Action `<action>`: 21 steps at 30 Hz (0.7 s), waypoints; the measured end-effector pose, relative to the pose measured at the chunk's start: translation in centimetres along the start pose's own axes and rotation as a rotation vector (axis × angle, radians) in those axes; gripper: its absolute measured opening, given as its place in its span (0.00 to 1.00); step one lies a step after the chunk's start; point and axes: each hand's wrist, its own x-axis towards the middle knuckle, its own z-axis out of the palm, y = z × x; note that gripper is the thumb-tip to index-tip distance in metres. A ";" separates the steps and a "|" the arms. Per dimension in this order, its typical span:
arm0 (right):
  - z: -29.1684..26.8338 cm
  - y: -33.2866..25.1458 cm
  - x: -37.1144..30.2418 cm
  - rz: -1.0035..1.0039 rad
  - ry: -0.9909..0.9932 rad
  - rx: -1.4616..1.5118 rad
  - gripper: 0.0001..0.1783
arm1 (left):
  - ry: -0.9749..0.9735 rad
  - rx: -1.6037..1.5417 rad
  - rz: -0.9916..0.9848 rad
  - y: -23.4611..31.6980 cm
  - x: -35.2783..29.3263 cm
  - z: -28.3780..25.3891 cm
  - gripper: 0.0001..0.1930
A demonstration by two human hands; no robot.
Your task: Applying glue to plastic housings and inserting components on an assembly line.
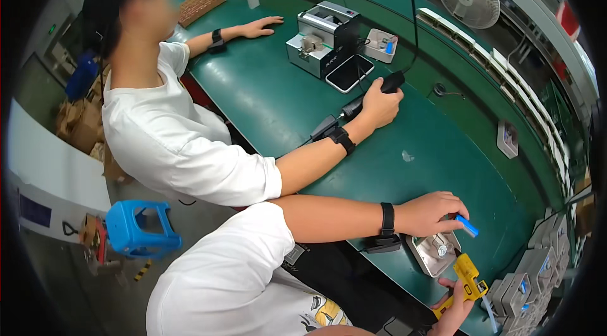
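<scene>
My left hand (431,214) pinches a small blue and silver piece (468,226) between thumb and fingers, above the green bench. My right hand (456,312) is closed around a yellow glue gun (468,278), whose nozzle points up toward a pale grey plastic housing (425,257). A glue stick (489,314) trails from the gun's rear. The housing lies open side up on the bench, below my left hand, with a round metallic part (442,250) inside. Neither hand visibly touches the housing.
A co-worker's hand (381,105) grips a black electric screwdriver (355,107) to my left. Beyond stand a screw feeder (324,39) and another grey housing (382,44). Grey housings (537,263) are stacked on the right. A small grey case (508,139) lies near the far edge.
</scene>
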 end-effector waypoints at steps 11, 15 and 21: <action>-0.3 0.7 0.1 0.068 -0.057 -0.076 0.17 | -0.045 0.018 0.117 -0.6 0.4 0.1 0.11; 0.4 0.2 0.7 0.063 -0.100 -0.021 0.17 | -0.069 0.004 -0.066 0.6 0.6 -0.4 0.11; -0.6 0.4 -0.1 0.052 -0.034 -0.076 0.18 | -0.076 -0.045 -0.121 0.2 0.7 1.5 0.10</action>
